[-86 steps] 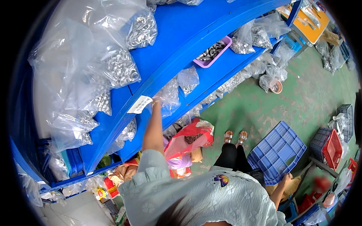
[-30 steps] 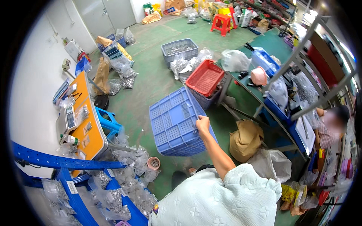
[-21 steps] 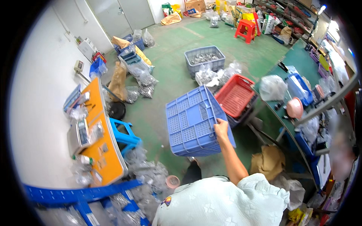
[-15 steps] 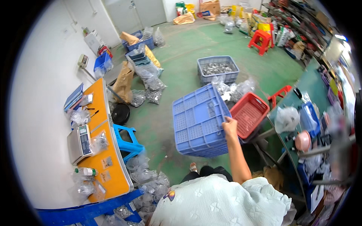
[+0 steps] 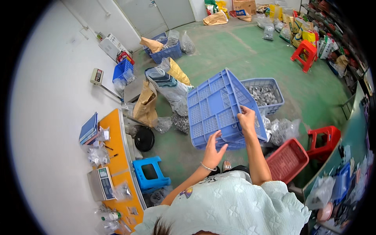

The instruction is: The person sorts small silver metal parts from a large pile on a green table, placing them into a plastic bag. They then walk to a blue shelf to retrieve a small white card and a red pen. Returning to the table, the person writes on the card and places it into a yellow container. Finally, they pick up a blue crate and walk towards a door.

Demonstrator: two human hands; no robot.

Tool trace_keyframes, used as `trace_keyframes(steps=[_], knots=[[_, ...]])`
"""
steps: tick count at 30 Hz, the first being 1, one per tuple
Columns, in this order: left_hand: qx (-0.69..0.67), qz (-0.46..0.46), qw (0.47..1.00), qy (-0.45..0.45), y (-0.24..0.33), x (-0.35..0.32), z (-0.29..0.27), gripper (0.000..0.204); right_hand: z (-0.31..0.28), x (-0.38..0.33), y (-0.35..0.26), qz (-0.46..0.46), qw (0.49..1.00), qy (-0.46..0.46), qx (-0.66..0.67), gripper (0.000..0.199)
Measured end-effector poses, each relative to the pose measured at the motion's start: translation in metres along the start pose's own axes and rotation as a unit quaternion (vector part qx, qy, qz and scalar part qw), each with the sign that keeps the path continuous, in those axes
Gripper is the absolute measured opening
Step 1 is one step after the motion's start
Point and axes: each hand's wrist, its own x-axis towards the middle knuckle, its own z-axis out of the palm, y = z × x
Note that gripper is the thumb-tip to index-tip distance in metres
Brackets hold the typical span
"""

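Observation:
I hold an empty blue plastic crate (image 5: pixel 219 105) tilted up in front of me, its slotted bottom facing me. My right hand (image 5: pixel 247 118) grips its near rim on the right side. My left hand (image 5: pixel 214 150) is under the crate's lower left edge, fingers spread against it. Behind the crate, on the green floor, a grey-blue basket (image 5: pixel 263 94) holds small metal parts.
An orange table (image 5: pixel 117 156) with a scale, bags and a blue folder runs along the white wall at left. A blue stool (image 5: pixel 150 172), a black round object, brown sacks, clear bags of parts, a red basket (image 5: pixel 287 160) and red stools (image 5: pixel 324 137) stand around on the floor.
I turned away from the blue shelves with bagged parts to the open floor. The blue crate came up in my right hand; my left hand has now joined it underneath.

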Motion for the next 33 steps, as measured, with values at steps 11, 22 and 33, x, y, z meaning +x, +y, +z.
trace_keyframes(steps=[11,22,33], knots=[[0.163,0.032,0.984,0.067,-0.114,0.354,-0.044,0.074,0.172,0.355,-0.054,0.052,0.994,-0.075,0.055,0.045],[0.2,0.071,0.974,0.081,-0.146,0.757,-0.081,0.061,0.306,0.704,-0.092,0.07,0.982,-0.104,0.14,0.049],[0.158,-0.052,0.96,0.227,-0.314,1.071,-0.116,0.043,0.423,1.101,-0.071,0.039,0.993,-0.115,0.008,0.049]])
